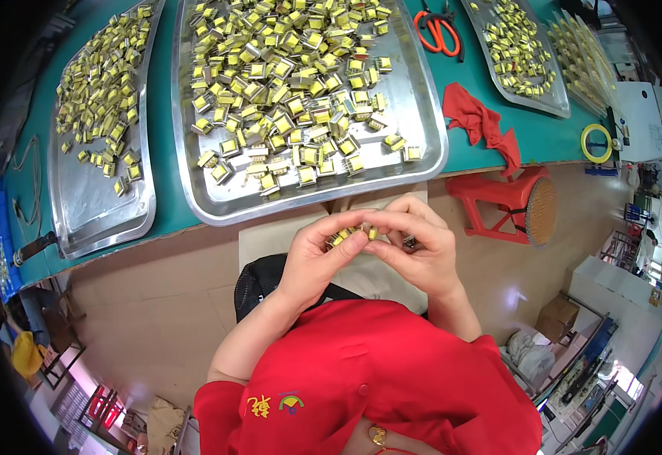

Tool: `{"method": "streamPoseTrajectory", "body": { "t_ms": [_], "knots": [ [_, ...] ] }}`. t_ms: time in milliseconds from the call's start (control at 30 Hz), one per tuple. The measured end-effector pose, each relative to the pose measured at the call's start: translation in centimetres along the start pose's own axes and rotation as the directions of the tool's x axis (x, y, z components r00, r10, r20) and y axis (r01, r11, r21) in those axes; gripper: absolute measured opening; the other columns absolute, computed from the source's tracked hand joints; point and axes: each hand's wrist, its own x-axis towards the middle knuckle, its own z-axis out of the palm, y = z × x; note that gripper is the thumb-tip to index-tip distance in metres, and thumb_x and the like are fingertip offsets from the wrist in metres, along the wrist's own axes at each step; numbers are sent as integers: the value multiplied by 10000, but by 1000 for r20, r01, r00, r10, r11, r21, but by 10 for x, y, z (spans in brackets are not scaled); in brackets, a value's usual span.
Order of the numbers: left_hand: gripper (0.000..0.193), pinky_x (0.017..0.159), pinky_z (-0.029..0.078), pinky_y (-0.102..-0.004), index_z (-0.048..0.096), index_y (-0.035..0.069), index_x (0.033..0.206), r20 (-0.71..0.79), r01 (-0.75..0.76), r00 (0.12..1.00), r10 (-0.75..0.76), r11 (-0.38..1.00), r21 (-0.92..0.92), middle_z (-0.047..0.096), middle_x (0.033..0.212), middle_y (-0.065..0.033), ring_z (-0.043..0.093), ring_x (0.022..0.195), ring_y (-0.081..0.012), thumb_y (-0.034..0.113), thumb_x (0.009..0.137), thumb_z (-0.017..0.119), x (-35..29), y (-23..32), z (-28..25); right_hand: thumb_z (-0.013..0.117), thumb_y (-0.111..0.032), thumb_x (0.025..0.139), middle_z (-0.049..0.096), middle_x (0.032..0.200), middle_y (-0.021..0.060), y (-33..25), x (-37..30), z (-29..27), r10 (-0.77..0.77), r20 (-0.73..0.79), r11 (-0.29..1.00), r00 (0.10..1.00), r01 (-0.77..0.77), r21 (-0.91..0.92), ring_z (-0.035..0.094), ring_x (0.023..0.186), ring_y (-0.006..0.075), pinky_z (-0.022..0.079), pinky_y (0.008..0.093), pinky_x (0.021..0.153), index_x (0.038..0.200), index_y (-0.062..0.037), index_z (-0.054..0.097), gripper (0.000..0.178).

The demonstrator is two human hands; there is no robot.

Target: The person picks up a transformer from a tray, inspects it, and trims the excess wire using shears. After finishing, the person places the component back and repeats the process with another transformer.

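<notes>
Both my hands meet in front of my chest, just off the near edge of the large metal tray (422, 98). My left hand (322, 254) is closed around small yellow-wrapped transformers (338, 238), partly covered by the fingers. Thumb and fingers of my right hand (420, 246) pinch another small yellow transformer (373, 233) right beside them. Something small and metallic (410, 242) shows within the right palm; its kind is mostly hidden. A heap of the same yellow transformers (293, 98) fills much of the large tray.
Similar parts lie in a left tray (81, 212) and a right tray (532, 98) on the green table (490, 155). Orange-handled pliers (439, 34), a red cloth (479, 121) and a yellow tape roll (596, 143) lie nearby. A red stool (490, 193) stands below the edge.
</notes>
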Motion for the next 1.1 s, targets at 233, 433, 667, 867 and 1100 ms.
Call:
{"method": "streamPoseTrajectory", "body": {
  "t_ms": [233,433,667,867,1100],
  "knots": [
    [318,499,307,-167,537,31,1215,87,119,991,-100,962,-246,596,952,-20,424,667,-32,133,913,544,3,3,-2,750,28,672,499,824,12,4,-2,-2,94,-40,995,995,-93,39,390,636,41,279,173,508,1015,10,619,368],
    [305,549,336,-164,556,35,1196,48,71,997,-65,987,-143,566,891,23,427,687,-23,96,897,561,2,1,-1,716,62,696,506,821,20,7,-2,-1,110,-49,987,993,-104,122,408,646,50,304,182,530,948,8,616,276],
    [308,649,386,-167,570,37,1183,40,46,998,-43,997,-67,587,993,5,463,752,-16,64,877,582,0,2,-2,694,97,702,507,817,25,11,-3,0,85,-51,990,995,-79,120,428,655,54,318,183,542,924,4,604,257],
    [313,732,436,-199,558,35,1193,41,32,999,-31,999,-4,601,1024,-6,522,837,-45,100,888,579,1,2,2,726,67,684,497,811,21,11,-5,-3,126,-31,985,992,-121,126,408,640,51,306,182,536,931,5,599,285],
    [319,650,416,-173,562,51,1188,36,95,995,-94,995,-23,603,955,21,494,757,-31,173,895,587,-2,-4,-3,759,19,674,481,804,13,11,-6,-4,117,-21,987,993,-114,114,401,646,56,298,192,548,951,17,596,321]
  ]
}}
